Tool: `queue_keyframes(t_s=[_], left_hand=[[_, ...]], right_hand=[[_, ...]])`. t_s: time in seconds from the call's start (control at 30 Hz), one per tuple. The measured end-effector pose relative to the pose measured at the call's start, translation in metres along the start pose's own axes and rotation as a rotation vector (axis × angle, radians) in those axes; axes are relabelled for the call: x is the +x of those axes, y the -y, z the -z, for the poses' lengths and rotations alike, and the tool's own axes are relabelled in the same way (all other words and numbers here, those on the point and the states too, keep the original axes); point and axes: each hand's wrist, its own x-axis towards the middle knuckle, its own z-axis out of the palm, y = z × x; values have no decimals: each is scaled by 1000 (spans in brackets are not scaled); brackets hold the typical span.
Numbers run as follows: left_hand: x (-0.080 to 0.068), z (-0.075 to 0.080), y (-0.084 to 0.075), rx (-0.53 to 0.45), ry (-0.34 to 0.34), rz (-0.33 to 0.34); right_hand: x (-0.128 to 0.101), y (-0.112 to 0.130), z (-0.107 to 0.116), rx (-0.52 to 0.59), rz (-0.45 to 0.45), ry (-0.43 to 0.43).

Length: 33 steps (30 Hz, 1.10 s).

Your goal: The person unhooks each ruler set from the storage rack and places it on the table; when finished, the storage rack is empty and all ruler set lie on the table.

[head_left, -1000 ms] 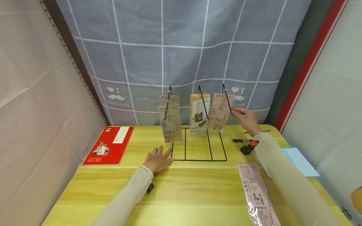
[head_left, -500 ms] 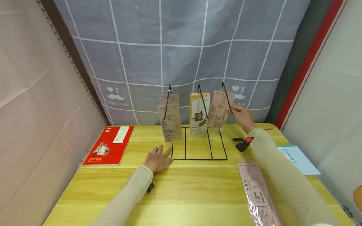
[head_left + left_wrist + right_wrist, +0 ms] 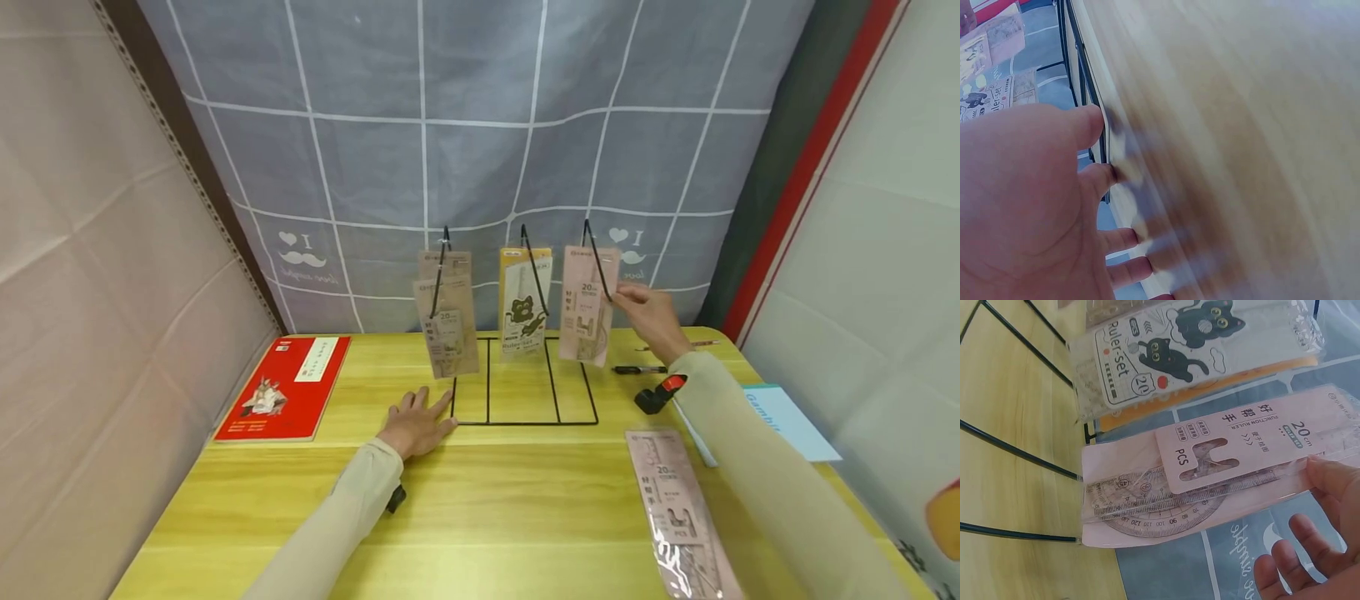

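Glossy wooden table: right hand touches crinkly pink packet.

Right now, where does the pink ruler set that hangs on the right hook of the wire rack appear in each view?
Head: pink ruler set hangs right of centre, the right hand touching its edge.
Left wrist: not clearly in view; only packs at the top left corner.
Right wrist: pink ruler set fills the middle, lying sideways.
Shared landmark: the yellow cat ruler set next to it.
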Motion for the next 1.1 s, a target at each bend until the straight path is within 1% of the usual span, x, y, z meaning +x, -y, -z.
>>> queue_keyframes(t_s=[0.1,0.3,0.53,0.77,0.9,1.1], left_hand=[[1,-1,1,-2,-3,-1],[1,-3,4,3,-1,-2],[0,-1,2,-5,4,-2],[6,-6,3,-11,7,7],[5,-5,2,-6,22,18],[7,-9,3,-32,10,13]], right_hand=[[-7,1,2,-31,-5,22],[-22,5,2,-86,-14,37],[-39,6,4,-68,-29,70],[-52,6,6,-62,-63,75],[-60,7,7,-69,-82,84],[-71,7,9,-81,-102,93]])
